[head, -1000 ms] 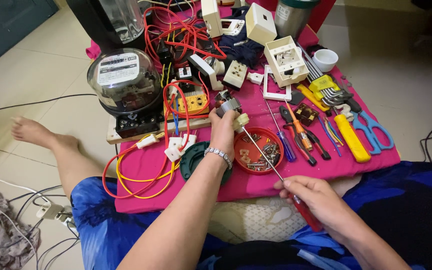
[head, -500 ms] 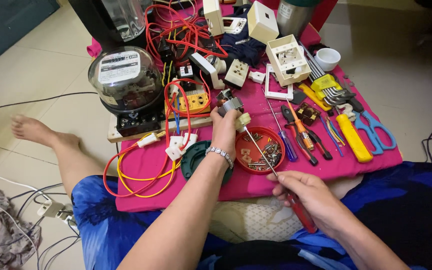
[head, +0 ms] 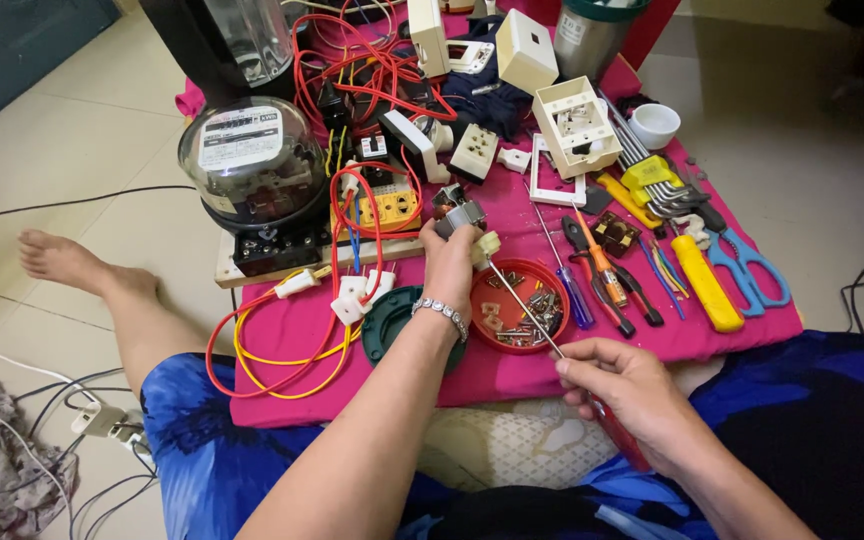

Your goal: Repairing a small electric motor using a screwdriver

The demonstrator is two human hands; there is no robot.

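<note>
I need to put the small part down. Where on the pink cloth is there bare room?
Bare cloth lies along the near edge, between the red dish and the yellow-handled knife. Another patch sits inside the wire loops near the left corner. The far half, around the meter and red wires, is crowded.

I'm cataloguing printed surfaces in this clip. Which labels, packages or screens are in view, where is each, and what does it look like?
Meter label: white rectangular plate with dark print, under the clear dome of the electric meter, left of the left hand.
Canister label: small pale patch on the grey canister, top centre.
No screens or packages visible.
</note>
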